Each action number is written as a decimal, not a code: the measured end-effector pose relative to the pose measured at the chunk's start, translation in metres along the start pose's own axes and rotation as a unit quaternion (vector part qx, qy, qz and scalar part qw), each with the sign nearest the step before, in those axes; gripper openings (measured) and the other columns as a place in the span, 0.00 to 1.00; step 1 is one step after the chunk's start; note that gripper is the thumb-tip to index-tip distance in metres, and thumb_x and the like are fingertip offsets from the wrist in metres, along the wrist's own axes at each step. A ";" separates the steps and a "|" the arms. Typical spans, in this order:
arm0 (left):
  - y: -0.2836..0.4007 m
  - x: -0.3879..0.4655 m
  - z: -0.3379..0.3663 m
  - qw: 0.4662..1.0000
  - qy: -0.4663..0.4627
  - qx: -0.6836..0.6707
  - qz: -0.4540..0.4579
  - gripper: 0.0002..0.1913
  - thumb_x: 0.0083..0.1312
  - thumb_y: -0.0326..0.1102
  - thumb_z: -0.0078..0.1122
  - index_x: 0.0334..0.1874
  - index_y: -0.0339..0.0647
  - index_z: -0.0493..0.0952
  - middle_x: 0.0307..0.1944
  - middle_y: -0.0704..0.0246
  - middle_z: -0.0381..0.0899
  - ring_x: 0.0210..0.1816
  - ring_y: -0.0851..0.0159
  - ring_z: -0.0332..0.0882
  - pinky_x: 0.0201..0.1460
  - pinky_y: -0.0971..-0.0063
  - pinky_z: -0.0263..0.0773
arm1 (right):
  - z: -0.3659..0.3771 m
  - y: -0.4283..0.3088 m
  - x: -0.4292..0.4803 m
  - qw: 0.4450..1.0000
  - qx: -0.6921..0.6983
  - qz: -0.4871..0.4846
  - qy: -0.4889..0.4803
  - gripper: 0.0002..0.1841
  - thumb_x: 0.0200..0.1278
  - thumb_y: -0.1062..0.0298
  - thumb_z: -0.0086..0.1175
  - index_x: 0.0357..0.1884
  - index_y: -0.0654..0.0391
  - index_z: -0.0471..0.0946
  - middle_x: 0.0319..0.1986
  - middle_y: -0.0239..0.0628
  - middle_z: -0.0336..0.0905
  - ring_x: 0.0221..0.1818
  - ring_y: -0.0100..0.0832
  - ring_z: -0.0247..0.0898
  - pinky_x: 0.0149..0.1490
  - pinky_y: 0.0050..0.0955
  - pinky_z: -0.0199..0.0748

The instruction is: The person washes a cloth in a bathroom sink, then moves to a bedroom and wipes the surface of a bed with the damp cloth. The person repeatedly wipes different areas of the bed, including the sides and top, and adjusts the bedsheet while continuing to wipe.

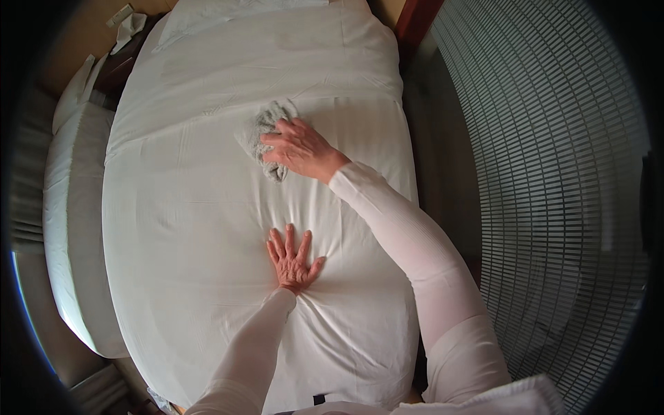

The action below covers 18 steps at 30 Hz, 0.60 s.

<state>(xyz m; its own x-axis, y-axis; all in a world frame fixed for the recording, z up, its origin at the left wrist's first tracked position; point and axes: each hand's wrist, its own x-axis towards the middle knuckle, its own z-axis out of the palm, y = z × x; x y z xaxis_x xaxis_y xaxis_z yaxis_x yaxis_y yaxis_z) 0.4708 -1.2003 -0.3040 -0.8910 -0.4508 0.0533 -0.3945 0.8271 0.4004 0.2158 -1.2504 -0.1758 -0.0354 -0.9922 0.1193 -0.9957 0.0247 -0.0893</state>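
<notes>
A bed covered in white bedding (171,249) spans the middle of the view. My right hand (303,147) grips a crumpled grey terry cloth (272,116), which rests on the bedding. Lower down, my left hand (291,262) lies flat with its fingers spread, pressing on the white cover. Creases fan out in the fabric around that palm. Part of the cloth is hidden beneath my right hand.
Another white-covered bed (78,218) stands to the left across a narrow gap. On the right is a patterned partition with rows of small slots (534,197). White crumpled fabric (129,31) lies on a dark wooden surface at upper left. A white pillow (218,21) sits at the far end.
</notes>
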 end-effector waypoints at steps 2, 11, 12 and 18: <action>-0.002 -0.003 0.004 1.000 0.010 -0.009 0.002 0.36 0.57 0.64 0.48 0.67 0.61 0.59 0.73 0.62 0.39 0.71 0.39 0.26 0.66 0.37 0.28 | 0.028 0.026 -0.004 0.995 0.025 0.041 0.086 0.11 0.56 0.68 0.48 0.37 0.42 0.80 0.51 0.19 0.69 0.48 0.31 0.62 0.54 0.31 0.63; -0.003 -0.004 0.003 1.000 0.008 0.021 0.011 0.36 0.59 0.65 0.44 0.67 0.55 0.60 0.72 0.58 0.40 0.71 0.39 0.27 0.67 0.38 0.27 | 0.038 0.138 -0.274 0.814 0.068 0.577 -0.008 0.15 0.45 0.71 0.49 0.36 0.52 0.81 0.38 0.47 0.79 0.44 0.47 0.74 0.49 0.39 0.72; -0.002 -0.003 0.001 1.000 0.008 0.027 0.011 0.36 0.59 0.65 0.44 0.67 0.55 0.60 0.72 0.58 0.40 0.71 0.39 0.27 0.67 0.38 0.27 | 0.036 0.136 -0.287 0.807 0.087 0.581 -0.052 0.16 0.44 0.71 0.47 0.36 0.53 0.81 0.39 0.47 0.79 0.44 0.48 0.74 0.51 0.38 0.72; -0.001 -0.002 -0.002 0.998 -0.012 0.063 0.002 0.38 0.56 0.63 0.48 0.67 0.52 0.60 0.72 0.57 0.39 0.71 0.40 0.28 0.68 0.41 0.29 | -0.028 0.152 -0.248 0.833 -0.019 0.473 0.286 0.18 0.46 0.77 0.45 0.40 0.52 0.79 0.38 0.43 0.76 0.42 0.50 0.72 0.46 0.41 0.70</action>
<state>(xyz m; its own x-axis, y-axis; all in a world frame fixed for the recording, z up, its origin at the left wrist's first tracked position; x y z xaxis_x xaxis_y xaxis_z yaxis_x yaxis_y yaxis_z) 0.4739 -1.2008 -0.3025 -0.8972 -0.4404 0.0316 -0.4148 0.8653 0.2815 0.0705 -0.9967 -0.1909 -0.8305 -0.3066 0.4651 -0.5003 0.7776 -0.3808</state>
